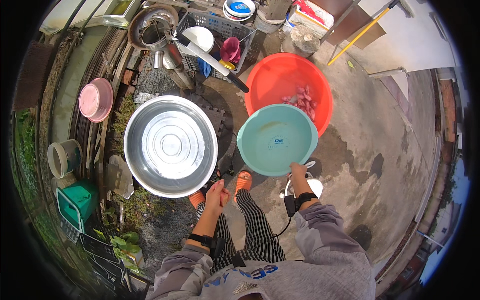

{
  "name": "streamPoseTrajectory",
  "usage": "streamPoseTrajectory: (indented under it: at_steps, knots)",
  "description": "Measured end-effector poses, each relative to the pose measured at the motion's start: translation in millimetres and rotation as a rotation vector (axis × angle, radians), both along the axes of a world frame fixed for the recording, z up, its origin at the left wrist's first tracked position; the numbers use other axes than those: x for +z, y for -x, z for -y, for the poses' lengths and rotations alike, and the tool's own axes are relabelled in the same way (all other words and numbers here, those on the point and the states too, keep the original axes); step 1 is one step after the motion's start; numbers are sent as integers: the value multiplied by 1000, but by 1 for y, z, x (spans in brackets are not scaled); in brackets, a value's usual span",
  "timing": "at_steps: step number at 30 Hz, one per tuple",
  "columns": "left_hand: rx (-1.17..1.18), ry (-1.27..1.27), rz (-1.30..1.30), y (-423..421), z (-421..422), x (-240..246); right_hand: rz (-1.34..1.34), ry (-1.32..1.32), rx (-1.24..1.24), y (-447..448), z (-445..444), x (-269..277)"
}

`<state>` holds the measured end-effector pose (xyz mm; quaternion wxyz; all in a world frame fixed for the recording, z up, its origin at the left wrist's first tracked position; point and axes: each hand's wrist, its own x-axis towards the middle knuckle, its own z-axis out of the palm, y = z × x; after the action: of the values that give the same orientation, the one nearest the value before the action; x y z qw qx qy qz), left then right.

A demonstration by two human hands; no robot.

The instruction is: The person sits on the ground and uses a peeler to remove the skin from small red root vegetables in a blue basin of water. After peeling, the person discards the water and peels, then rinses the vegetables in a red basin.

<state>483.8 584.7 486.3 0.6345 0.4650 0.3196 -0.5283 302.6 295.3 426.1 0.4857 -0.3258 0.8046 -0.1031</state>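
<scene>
My right hand [298, 169] grips the near rim of a green plastic basin [275, 157], tilted over the front edge of a larger red plastic tub [258, 82]. Inside the basin are only printed marks and a brownish smear. Several pinkish-red lumps, apparently sweet potatoes [305, 99], lie in the tub, partly covered by the basin. My left hand [217, 197] is curled near the front rim of a wide metal basin [170, 180]; nothing shows in its fingers. That metal basin looks shiny, with ringed reflections across its bottom. A white pot [315, 185] stands below my right hand, partly hidden.
A metal hand pump [168, 56] has a long handle [210, 60] reaching toward the red tub. Behind it is a grey crate [240, 62] of basins and a pink scoop [230, 48]. Pink basin [90, 99], bucket [62, 159] and green bin [77, 202] line the left.
</scene>
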Motion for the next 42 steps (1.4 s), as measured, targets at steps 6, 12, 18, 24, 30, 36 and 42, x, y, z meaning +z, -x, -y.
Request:
streamPoseTrajectory:
  at_steps: [6,12,18,24,30,36,42]
  knots:
    - [3,232,-173,9,75,3,-493,76,192,-12,129,-38]
    - [-40,323,-61,-22,141,-27,-494,192,147,-27,183,-92]
    - [-182,210,-26,-62,222,-64,-548,222,266,-96,222,-95]
    - [-274,175,84,-64,301,-110,-794,207,326,-164,238,-122]
    - [-410,114,246,-45,334,-131,-636,227,460,-140,232,-186]
    - [-461,-33,367,-42,342,-106,76,10,47,-27,264,-148]
    - [-641,-42,603,-14,381,-69,341,-127,60,17,259,-46]
